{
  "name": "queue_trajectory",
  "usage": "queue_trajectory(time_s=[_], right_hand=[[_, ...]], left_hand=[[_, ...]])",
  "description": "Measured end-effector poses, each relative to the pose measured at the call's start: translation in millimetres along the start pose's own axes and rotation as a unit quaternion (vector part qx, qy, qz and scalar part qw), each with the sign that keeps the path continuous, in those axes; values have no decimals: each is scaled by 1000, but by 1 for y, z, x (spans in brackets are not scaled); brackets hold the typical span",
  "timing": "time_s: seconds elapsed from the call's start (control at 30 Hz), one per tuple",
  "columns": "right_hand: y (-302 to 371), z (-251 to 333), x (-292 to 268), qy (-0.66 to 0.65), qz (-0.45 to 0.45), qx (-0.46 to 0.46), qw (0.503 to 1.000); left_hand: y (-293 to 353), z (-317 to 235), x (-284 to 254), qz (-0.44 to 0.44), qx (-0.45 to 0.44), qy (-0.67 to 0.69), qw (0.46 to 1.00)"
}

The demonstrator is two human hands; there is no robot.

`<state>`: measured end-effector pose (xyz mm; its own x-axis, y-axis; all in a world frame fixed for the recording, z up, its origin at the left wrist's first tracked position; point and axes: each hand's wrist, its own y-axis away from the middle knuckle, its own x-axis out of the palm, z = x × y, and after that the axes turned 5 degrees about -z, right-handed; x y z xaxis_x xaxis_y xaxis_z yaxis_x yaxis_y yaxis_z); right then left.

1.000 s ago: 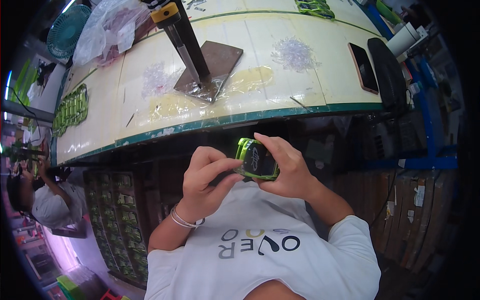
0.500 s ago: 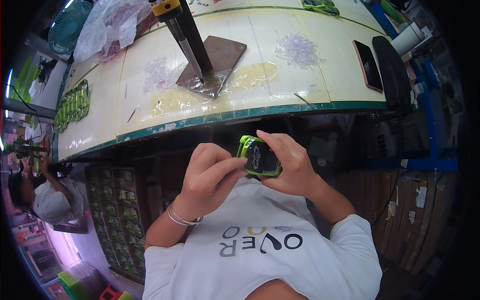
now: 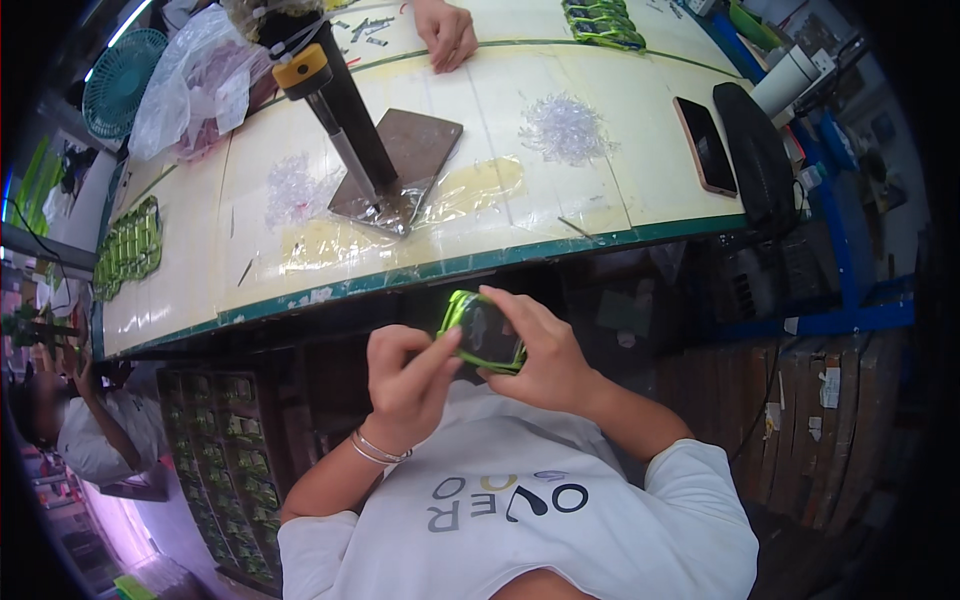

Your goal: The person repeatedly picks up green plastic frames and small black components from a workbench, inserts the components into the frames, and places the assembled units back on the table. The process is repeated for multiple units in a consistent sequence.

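Right hand [image 3: 535, 350] grips green-rimmed case [image 3: 488, 335]; left hand [image 3: 405, 380] touches its edge, grip unclear
Lettered white shirt [image 3: 600, 480]; co-worker's hand [image 3: 447, 38] newly over table [image 3: 490, 110]

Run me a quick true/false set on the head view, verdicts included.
1. The right hand holds a green-and-black item. True.
2. Another person's hand is over the far side of the table. True.
3. The left hand rests on the table. False: it is at the item's left edge.
4. The phone lies left of both piles of clear scraps. False: it lies to their right.
5. Bracelets circle the left wrist. True.
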<state>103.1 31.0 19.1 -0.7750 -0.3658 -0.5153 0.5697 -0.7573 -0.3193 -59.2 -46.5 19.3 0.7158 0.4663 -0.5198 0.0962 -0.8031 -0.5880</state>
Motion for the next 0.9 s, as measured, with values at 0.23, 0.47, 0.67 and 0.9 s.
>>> queue_trajectory(time_s=[0.23,0.47,0.67,0.9], right_hand=[[-3,-3,0,24,37,-48,998],[-83,-92,-101,185,-185,9,965],[-110,-144,-133,188,-134,73,970],[-112,-143,-132,233,-118,47,964]], left_hand=[[9,-2,25,-75,-410,506,755],[12,3,24,-29,-496,493,714],[23,9,32,-32,-511,466,722],[27,13,39,-21,-510,468,721]])
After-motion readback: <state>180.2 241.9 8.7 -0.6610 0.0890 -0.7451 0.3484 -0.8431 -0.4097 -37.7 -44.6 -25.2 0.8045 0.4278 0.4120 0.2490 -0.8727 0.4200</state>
